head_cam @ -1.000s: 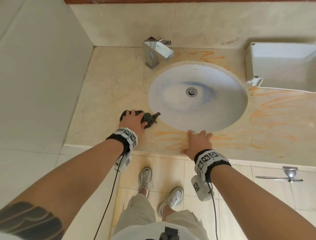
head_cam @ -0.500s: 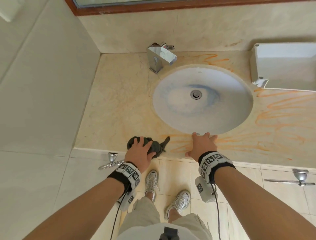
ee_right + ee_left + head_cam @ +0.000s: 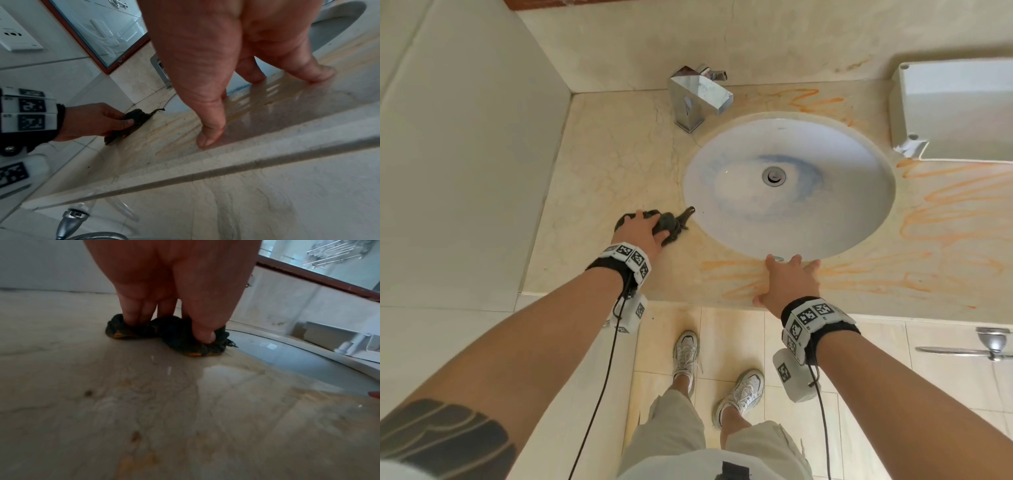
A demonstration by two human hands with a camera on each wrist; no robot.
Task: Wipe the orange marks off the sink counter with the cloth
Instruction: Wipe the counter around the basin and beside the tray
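Left hand [image 3: 642, 230] clamps our bunched cloth [image 3: 669, 222] mid-frame, left of basin [image 3: 787, 185]. Right hand [image 3: 789, 284] splayed flat on orange marks [image 3: 736, 277]; palm contact seemingly partial.

The beige marble bench [image 3: 619, 144] carries an oval white basin [image 3: 789, 185] sunk into its top. Behind the basin's left rim stands a chrome tap [image 3: 697, 97]. Just left of the basin a bunched dark cloth [image 3: 671, 222] lies on the stone under the left hand [image 3: 640, 231]. Orange marks [image 3: 945, 219] streak the bench right of the basin, behind it and along its front edge, where the right hand [image 3: 789, 282] rests flat. A white box [image 3: 955, 113] sits right of the basin.
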